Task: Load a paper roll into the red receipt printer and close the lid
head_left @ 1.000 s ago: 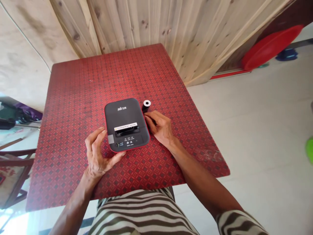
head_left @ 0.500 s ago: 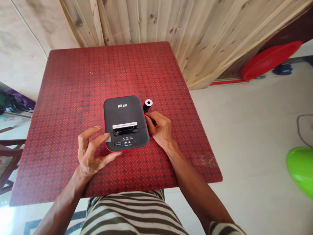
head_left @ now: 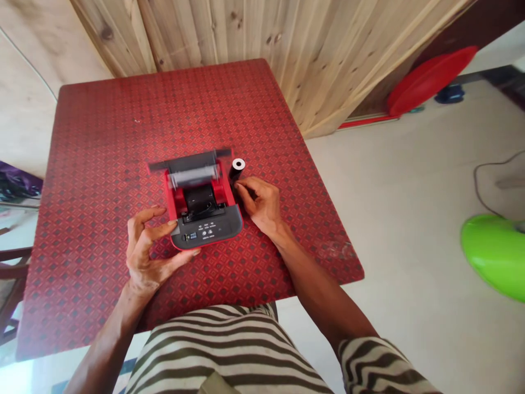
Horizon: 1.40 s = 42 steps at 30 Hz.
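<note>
A black and red receipt printer (head_left: pixel 207 232) sits on the table with its lid (head_left: pixel 191 161) raised and blurred by motion. Inside is a dark paper compartment (head_left: pixel 199 198). My left hand (head_left: pixel 147 246) grips the printer's front left corner, forefinger on the grey button and thumb along the front edge. Against the printer's right side, my right hand (head_left: pixel 262 205) has its thumb and fingers bent together; what lies between the fingertips is hidden. Just beyond them a paper roll (head_left: pixel 238 165) stands upright, dark-sided with a white end and a round core hole.
The printer rests on a red patterned table (head_left: pixel 164 109), its far edge near a wooden plank wall (head_left: pixel 229 33). To the right on the floor are a green plastic stool (head_left: pixel 492 251), a cable (head_left: pixel 478 180) and a red round board (head_left: pixel 430 82). A wooden chair (head_left: pixel 14 273) stands at left.
The printer's lid has swung up and back, exposing the compartment inside. Both hands stay at the printer's sides. The whole view has shifted slightly.
</note>
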Tool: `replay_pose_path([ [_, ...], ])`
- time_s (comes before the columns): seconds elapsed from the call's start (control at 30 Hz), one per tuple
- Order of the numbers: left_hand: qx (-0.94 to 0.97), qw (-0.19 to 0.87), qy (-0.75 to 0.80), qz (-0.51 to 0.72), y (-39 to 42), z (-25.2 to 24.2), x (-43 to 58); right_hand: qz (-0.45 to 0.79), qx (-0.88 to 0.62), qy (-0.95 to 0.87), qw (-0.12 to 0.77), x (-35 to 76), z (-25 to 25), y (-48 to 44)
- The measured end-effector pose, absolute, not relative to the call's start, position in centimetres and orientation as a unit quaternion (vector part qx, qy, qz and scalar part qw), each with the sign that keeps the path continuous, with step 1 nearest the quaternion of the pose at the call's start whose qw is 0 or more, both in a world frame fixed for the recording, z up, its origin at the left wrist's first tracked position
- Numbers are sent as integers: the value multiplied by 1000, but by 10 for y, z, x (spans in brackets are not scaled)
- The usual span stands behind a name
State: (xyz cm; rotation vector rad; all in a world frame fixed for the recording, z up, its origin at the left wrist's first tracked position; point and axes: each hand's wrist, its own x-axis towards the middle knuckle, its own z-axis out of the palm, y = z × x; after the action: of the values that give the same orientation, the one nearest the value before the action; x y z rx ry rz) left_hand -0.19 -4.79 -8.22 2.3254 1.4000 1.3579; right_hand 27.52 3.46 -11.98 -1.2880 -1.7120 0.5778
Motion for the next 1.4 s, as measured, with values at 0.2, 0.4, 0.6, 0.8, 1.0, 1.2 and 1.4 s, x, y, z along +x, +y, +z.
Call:
replay_pose_path([
  [0.2, 779, 9, 459, 427, -51, -82, 0, 179, -532, -671, 484, 275, -73, 17],
  [0.4, 781, 0, 453, 429, -52, -81, 2, 113, -402, -866, 276, 249, -9, 23],
  [0.6, 784, 4, 454, 424, -51, -82, 1, 120, -414, -901, -53, 196, 16, 51],
  [0.8, 789, 0, 456, 410, -51, -81, 2, 139, -404, -901, -80, 191, 22, 60],
  [1.0, 794, -8, 458, 399, -50, -80, 1, 126, -416, -901, 1, 210, 19, 51],
  [1.2, 799, -22, 459, 389, -51, -82, -1, 159, -406, -875, 211, 240, 9, 42],
  [1.4, 805, 17, 463, 371, -50, -82, 3, 339, -392, -749, 412, 302, -2, 26],
])
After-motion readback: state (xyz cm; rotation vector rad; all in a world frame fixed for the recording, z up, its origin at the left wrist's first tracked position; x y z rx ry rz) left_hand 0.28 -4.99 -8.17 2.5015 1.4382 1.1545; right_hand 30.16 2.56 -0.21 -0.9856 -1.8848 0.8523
